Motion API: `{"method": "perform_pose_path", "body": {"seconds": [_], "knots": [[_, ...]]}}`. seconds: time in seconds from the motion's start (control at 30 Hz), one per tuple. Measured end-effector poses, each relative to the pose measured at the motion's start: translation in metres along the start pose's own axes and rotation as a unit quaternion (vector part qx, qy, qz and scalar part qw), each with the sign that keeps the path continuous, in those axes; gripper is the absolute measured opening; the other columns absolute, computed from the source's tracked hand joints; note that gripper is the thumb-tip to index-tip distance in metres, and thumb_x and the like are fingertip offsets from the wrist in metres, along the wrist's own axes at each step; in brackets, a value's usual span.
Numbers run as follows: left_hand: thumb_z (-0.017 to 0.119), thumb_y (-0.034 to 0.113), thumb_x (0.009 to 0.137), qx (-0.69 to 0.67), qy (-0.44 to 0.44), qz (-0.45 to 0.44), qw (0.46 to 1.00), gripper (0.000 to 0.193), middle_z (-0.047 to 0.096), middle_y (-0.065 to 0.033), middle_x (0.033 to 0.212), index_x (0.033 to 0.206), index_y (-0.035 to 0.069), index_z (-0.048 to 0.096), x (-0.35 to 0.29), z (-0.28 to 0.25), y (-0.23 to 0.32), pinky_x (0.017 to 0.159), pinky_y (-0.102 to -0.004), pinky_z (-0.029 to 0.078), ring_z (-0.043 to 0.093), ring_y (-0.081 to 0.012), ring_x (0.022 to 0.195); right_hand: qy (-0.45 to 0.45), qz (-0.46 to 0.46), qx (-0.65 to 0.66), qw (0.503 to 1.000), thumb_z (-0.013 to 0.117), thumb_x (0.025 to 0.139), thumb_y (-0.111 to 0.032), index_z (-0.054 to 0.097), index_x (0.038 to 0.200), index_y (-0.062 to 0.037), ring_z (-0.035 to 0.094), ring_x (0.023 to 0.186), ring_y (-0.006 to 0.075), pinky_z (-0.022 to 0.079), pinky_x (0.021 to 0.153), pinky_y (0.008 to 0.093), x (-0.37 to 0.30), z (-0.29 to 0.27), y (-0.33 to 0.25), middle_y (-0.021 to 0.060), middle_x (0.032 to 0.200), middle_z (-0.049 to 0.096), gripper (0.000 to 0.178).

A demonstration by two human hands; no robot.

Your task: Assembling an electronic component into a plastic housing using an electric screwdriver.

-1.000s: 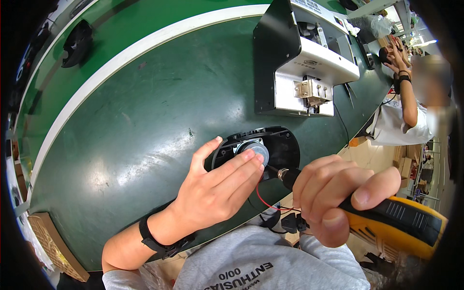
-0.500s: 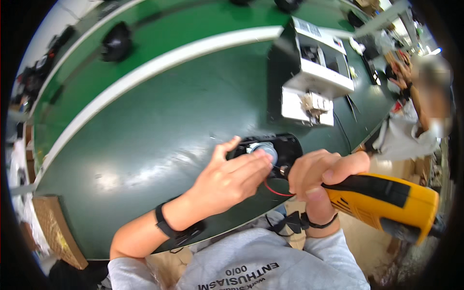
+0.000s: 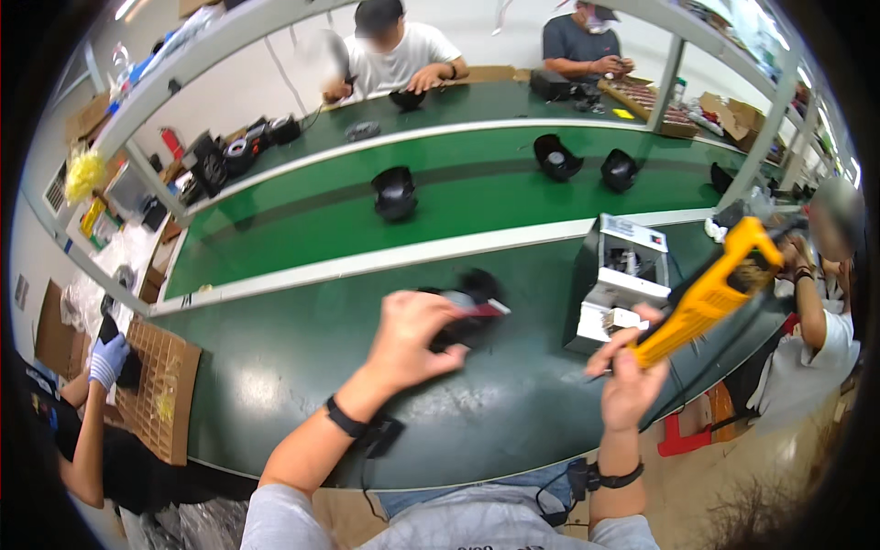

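My left hand (image 3: 408, 341) grips the near left edge of a black plastic housing (image 3: 483, 286) over the dark green bench. The housing is smeared by motion, with a red streak, perhaps a wire, near my fingertips. My right hand (image 3: 627, 390) is wrapped around the front end of a yellow-and-black power tool (image 3: 706, 298), whose body slants up to the right. The tool's exact kind is unclear and its tip is blurred. Behind it stands a white and black metal box device (image 3: 639, 240) with an open front.
Beyond a white rail, a green conveyor (image 3: 477, 179) carries several black housings (image 3: 395, 194). A divided cardboard tray (image 3: 174, 390) sits at the left, beside a person's gloved hand (image 3: 109, 358). Co-workers sit across and at the right. A red stool (image 3: 683, 435) stands lower right.
The view has tipped up, showing the conveyor and co-workers. My left hand has gone from resting on the housing's round grey part to gripping its edge. The tool has swung up, away from the housing.
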State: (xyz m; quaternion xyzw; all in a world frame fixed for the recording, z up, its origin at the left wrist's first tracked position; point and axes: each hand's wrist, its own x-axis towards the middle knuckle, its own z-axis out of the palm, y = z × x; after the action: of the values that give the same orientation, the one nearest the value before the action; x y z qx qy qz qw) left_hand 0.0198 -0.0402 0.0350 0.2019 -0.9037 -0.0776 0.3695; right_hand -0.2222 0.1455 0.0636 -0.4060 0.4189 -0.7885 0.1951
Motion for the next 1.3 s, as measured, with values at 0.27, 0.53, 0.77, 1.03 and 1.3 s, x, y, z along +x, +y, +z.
{"method": "perform_pose_path", "body": {"seconds": [0.27,0.53,0.77,1.03,1.3], "knots": [[0.089,0.020,0.066,0.216,0.147,-0.250,0.932,0.049,0.064,-0.0156,0.119,0.107,-0.001,0.070,0.011,-0.041,-0.207,0.102,-0.0451,0.049,0.059,-0.0359,0.116,-0.098,0.086,0.006,0.992,0.059,0.103,-0.020,0.054,0.132,0.0018,0.061,0.074,0.0124,0.054,0.071,0.0278,-0.008,0.023,0.042,0.0070,0.088,0.063,0.037],[0.092,0.021,0.068,0.228,0.135,-0.265,0.927,0.067,0.053,-0.0210,0.138,0.126,0.003,0.063,-0.022,-0.036,-0.313,0.111,-0.0510,0.040,0.050,-0.0415,0.128,-0.138,0.045,-0.060,0.988,0.059,0.105,-0.023,0.061,0.124,-0.0006,0.062,0.077,0.0122,0.051,0.072,0.0300,-0.010,0.042,0.046,0.0074,0.084,0.066,0.029],[0.085,0.022,0.082,0.244,0.250,-0.122,0.929,0.066,0.051,-0.0200,0.143,0.136,-0.001,0.056,0.010,-0.035,-0.240,0.113,-0.0509,0.037,0.048,-0.0405,0.134,-0.186,0.069,-0.190,0.962,0.058,0.105,-0.031,0.063,0.100,0.0006,0.058,0.066,0.0220,0.045,0.063,0.0387,0.025,0.047,0.032,0.0135,0.074,0.061,0.032],[0.065,0.006,0.091,-0.066,0.019,-0.034,0.997,0.036,0.066,-0.0219,0.116,0.126,-0.002,0.060,0.015,0.012,0.016,0.092,-0.0408,0.052,0.066,-0.0386,0.107,-0.237,-0.054,-0.202,0.949,0.064,0.098,-0.030,0.067,0.109,0.0012,0.066,0.095,0.0422,0.053,0.082,0.0468,0.038,0.091,0.065,0.0230,0.095,0.069,0.033],[0.068,0.003,0.091,-0.200,0.056,-0.008,0.978,0.004,0.064,-0.0167,0.080,0.092,0.000,0.067,0.023,0.054,0.028,0.068,-0.0434,0.050,0.063,-0.0368,0.073,-0.294,-0.058,-0.164,0.940,0.065,0.096,-0.020,0.071,0.124,-0.0028,0.065,0.122,0.0335,0.049,0.105,0.0414,0.043,0.056,0.073,0.0193,0.131,0.068,0.033]]}}
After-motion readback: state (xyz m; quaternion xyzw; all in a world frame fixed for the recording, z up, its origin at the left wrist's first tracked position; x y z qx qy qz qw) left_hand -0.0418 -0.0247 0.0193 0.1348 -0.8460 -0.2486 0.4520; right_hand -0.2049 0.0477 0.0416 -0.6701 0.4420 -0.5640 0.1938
